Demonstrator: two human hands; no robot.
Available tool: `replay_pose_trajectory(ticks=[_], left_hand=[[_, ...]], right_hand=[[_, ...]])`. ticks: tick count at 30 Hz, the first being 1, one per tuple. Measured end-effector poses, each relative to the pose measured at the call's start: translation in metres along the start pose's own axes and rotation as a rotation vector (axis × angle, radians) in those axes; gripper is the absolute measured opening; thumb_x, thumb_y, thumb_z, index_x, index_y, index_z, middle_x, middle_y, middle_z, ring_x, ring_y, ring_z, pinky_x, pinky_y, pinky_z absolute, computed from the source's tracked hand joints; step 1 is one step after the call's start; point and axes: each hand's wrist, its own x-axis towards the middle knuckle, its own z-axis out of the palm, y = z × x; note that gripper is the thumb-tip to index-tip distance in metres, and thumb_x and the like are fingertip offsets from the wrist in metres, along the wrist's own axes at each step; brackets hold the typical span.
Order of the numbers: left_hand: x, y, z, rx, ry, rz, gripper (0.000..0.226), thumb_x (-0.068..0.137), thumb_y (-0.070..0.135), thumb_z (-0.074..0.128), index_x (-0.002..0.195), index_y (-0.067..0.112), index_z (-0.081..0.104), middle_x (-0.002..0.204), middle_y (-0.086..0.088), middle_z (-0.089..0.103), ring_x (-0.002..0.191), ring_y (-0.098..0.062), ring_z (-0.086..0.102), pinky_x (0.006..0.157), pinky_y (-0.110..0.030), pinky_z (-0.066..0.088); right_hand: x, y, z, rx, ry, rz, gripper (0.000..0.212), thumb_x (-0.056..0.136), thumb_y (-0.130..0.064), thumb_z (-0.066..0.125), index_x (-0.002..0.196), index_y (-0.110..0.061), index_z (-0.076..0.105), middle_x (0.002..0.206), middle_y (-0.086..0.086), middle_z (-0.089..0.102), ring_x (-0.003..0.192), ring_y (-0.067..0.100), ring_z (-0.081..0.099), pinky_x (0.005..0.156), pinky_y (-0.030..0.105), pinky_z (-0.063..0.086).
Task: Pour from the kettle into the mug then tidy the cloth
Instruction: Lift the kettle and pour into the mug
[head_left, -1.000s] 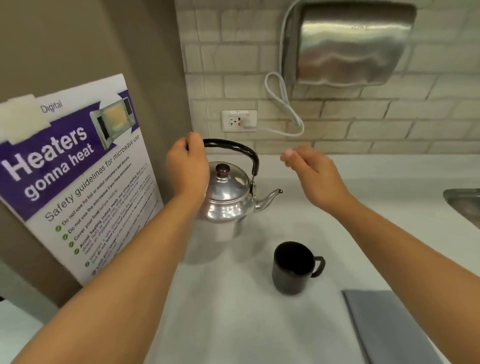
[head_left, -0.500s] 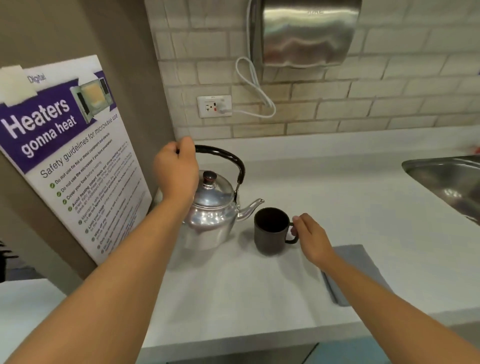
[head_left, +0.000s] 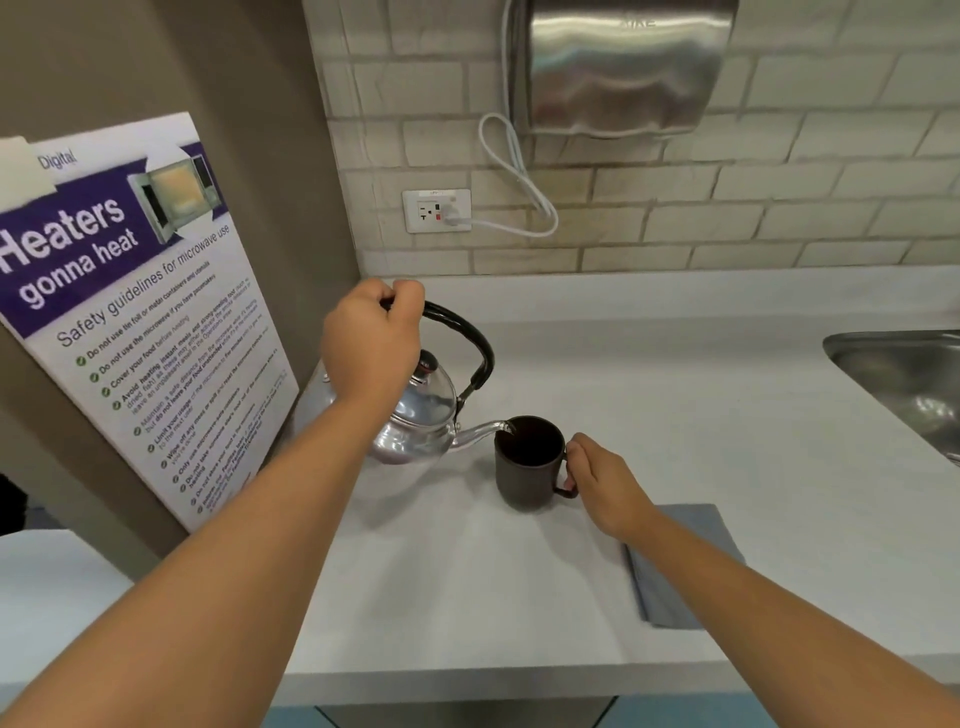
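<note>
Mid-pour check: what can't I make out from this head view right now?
- Fill level in the mug: interior too dark.
- Any stream at the kettle spout: too small to tell.
- Cloth: partly covered by the right hand and forearm.
- Kettle's left side: hidden behind the left hand and forearm.
- Sink: cut off by the right edge.

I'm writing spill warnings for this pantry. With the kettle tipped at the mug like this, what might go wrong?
The kettle spout sits right at the mug rim, so a small wobble of the left hand may spill onto the counter. The right hand holds the mug handle, close to any splash.
</note>
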Motion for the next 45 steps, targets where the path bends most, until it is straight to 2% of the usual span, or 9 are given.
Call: replay_pose_trajectory(ticks=[3,8,14,19,24,28,35,40,45], left_hand=[[0.002,0.006,0.002,0.038,-0.008,0.034,0.039,0.082,0.029,0.05,0.048,0.021,0.033,0.045,0.004,0.033,0.046,-0.015,0.029,0.048,-0.028,0.024],[0.007,0.01,0.002,0.09,-0.023,0.077,0.036,0.084,0.027,0.05,0.053,0.011,0.041,0.048,-0.001,0.037,0.05,-0.02,0.033,0.05,-0.03,0.027],[0.011,0.015,-0.002,0.119,-0.067,0.091,0.033,0.082,0.028,0.049,0.052,0.017,0.042,0.047,-0.001,0.041,0.051,-0.022,0.038,0.05,-0.028,0.03],[0.015,0.02,-0.003,0.158,-0.07,0.113,0.032,0.081,0.029,0.048,0.054,0.012,0.044,0.044,0.001,0.038,0.047,-0.019,0.034,0.047,-0.028,0.028],[0.018,0.022,-0.003,0.178,-0.075,0.162,0.031,0.081,0.03,0.048,0.062,0.008,0.058,0.047,-0.003,0.048,0.046,-0.018,0.04,0.047,-0.029,0.036],[0.02,0.023,-0.004,0.202,-0.079,0.191,0.031,0.082,0.031,0.048,0.057,0.014,0.054,0.043,0.005,0.042,0.042,-0.012,0.036,0.044,-0.024,0.03],[0.025,0.026,-0.004,0.223,-0.085,0.209,0.029,0.08,0.031,0.048,0.055,0.017,0.051,0.042,0.004,0.042,0.042,-0.013,0.037,0.044,-0.024,0.027],[0.026,0.026,-0.003,0.224,-0.092,0.219,0.03,0.081,0.032,0.048,0.052,0.021,0.047,0.042,0.005,0.042,0.042,-0.013,0.037,0.044,-0.024,0.026],[0.022,0.023,0.0,0.207,-0.1,0.221,0.03,0.082,0.034,0.047,0.056,0.019,0.052,0.042,0.006,0.044,0.042,-0.014,0.04,0.045,-0.025,0.028]], right_hand=[[0.001,0.0,-0.002,-0.011,-0.017,-0.003,0.037,0.1,-0.025,0.029,0.079,-0.001,0.047,0.069,0.009,0.055,0.066,0.021,0.051,0.065,0.035,0.043],[0.002,0.002,-0.004,-0.001,-0.018,-0.001,0.037,0.1,-0.025,0.03,0.08,0.0,0.048,0.07,0.01,0.055,0.064,0.02,0.049,0.063,0.034,0.041],[0.002,0.003,-0.006,-0.007,-0.014,0.0,0.036,0.099,-0.026,0.031,0.078,-0.002,0.048,0.069,0.01,0.055,0.063,0.018,0.048,0.061,0.031,0.04],[0.003,0.001,-0.008,-0.014,-0.013,-0.002,0.037,0.099,-0.026,0.031,0.079,-0.001,0.048,0.068,0.009,0.054,0.063,0.018,0.049,0.062,0.033,0.041],[0.003,-0.001,-0.01,-0.013,-0.023,0.018,0.037,0.099,-0.025,0.03,0.082,0.002,0.049,0.075,0.023,0.058,0.066,0.021,0.051,0.068,0.044,0.046],[0.003,-0.001,-0.01,-0.009,-0.023,0.031,0.035,0.098,-0.024,0.031,0.078,-0.001,0.048,0.075,0.022,0.06,0.07,0.03,0.057,0.069,0.043,0.048],[0.003,-0.004,-0.011,0.003,-0.029,0.046,0.036,0.099,-0.024,0.031,0.08,0.001,0.049,0.08,0.026,0.062,0.077,0.035,0.059,0.071,0.044,0.049],[0.003,-0.004,-0.011,0.003,-0.029,0.054,0.036,0.098,-0.023,0.032,0.081,0.003,0.05,0.081,0.027,0.062,0.075,0.035,0.059,0.071,0.045,0.048],[0.004,-0.003,-0.011,-0.006,-0.031,0.051,0.035,0.098,-0.024,0.032,0.08,0.0,0.05,0.08,0.025,0.063,0.073,0.028,0.061,0.071,0.042,0.049]])
